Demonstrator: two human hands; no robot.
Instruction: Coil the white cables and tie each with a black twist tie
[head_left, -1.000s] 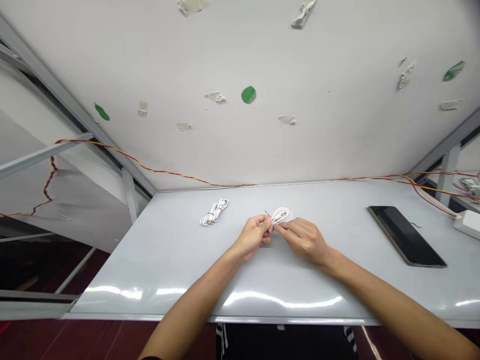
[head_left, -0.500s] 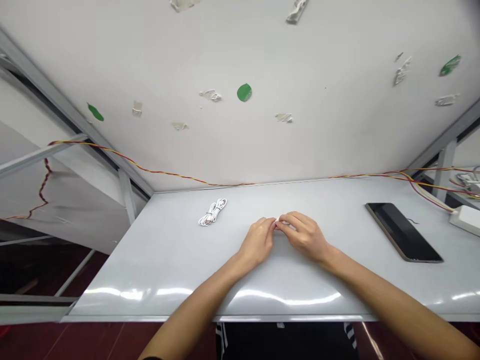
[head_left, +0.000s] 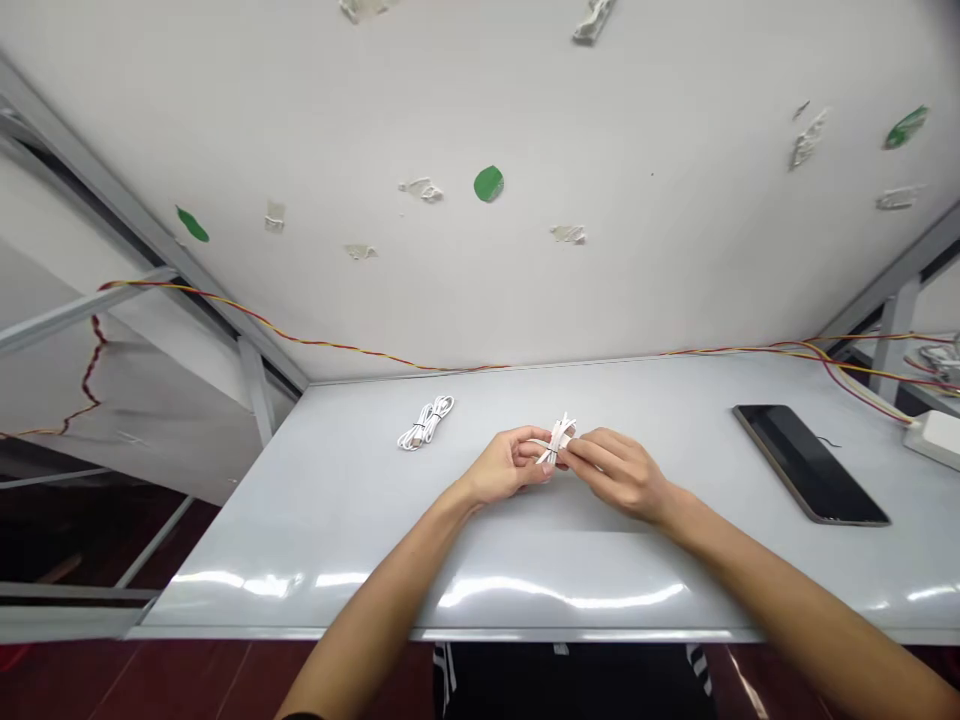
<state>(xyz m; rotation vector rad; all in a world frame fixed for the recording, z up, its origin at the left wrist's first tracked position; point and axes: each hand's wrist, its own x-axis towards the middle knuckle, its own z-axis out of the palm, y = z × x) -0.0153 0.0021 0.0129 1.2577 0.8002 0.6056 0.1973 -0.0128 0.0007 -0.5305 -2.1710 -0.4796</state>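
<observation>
Between my two hands is a white cable bundle point(head_left: 556, 438), folded into loops with a dark tie around its middle. My left hand point(head_left: 504, 466) grips its left side between thumb and fingers. From the other side, my right hand point(head_left: 616, 470) pinches the bundle with its fingertips, which partly hide it. A second white USB cable point(head_left: 426, 423), coiled and bound with a black tie, lies on the table to the left of my hands, touched by neither.
On the grey table point(head_left: 337, 520), a dark smartphone point(head_left: 810, 464) lies at the right. A white power strip point(head_left: 934, 438) sits at the right edge. Red and yellow twisted wires point(head_left: 352, 348) run along the back, where a white panel point(head_left: 525, 300) rises.
The cable bundle, mostly hidden by my fingers before, now shows between my hands. My left hand has shifted left and turned, its fingers spread more around the bundle.
</observation>
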